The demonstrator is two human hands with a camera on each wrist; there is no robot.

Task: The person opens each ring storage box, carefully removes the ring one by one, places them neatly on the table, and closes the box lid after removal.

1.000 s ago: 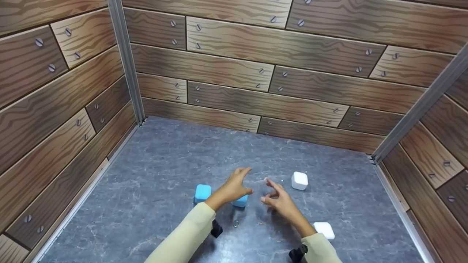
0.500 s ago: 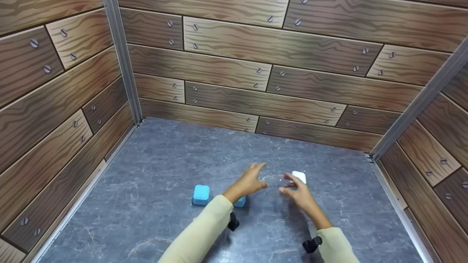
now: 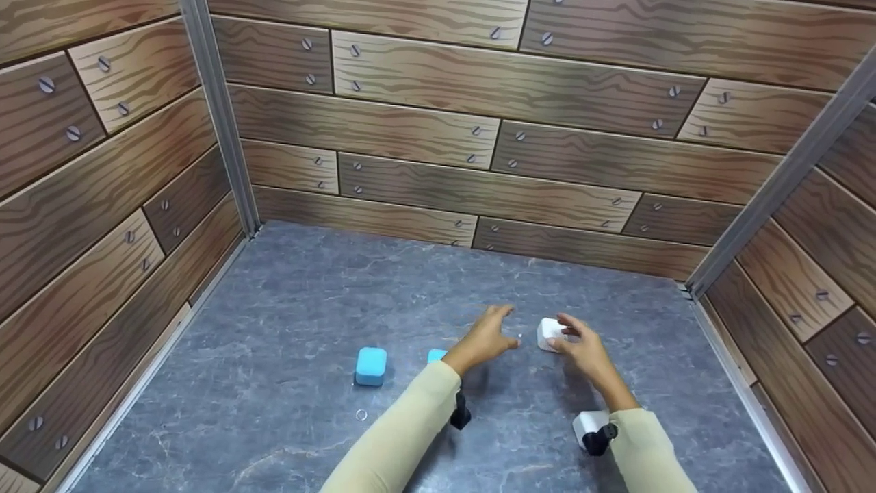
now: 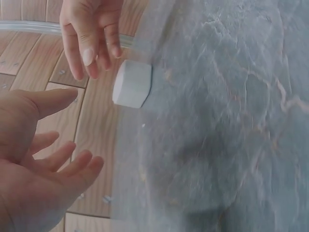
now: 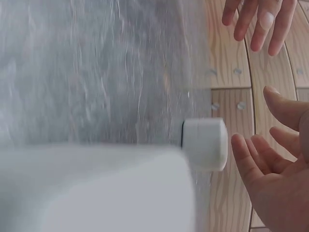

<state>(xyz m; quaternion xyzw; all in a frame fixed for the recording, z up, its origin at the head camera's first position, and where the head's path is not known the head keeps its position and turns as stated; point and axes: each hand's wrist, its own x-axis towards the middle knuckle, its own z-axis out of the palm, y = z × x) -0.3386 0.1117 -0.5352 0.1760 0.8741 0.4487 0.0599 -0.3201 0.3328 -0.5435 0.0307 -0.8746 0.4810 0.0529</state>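
Observation:
My right hand (image 3: 583, 346) is held above a white rounded cube (image 3: 545, 334), its fingers spread and loosely bent. In the head view the fingertips overlap the cube's right side; the right wrist view shows a gap between them and the cube (image 5: 205, 144). My left hand (image 3: 486, 337) hovers to the left of that cube, palm turned inward, thumb and fingers apart, holding nothing. A second white cube (image 3: 586, 428) stands under the right wrist, partly hidden by the wrist camera. It looms large in the right wrist view.
One blue rounded cube (image 3: 371, 366) stands to the left on the grey marbled floor (image 3: 294, 424). Another blue cube (image 3: 436, 355) is partly covered by the left forearm. A small ring (image 3: 356, 415) lies in front of them. Wood-patterned walls (image 3: 410, 130) enclose the back and sides.
Both hands have moved to the right across the floor. My right hand has come over the far white cube. The cubes have not visibly been moved.

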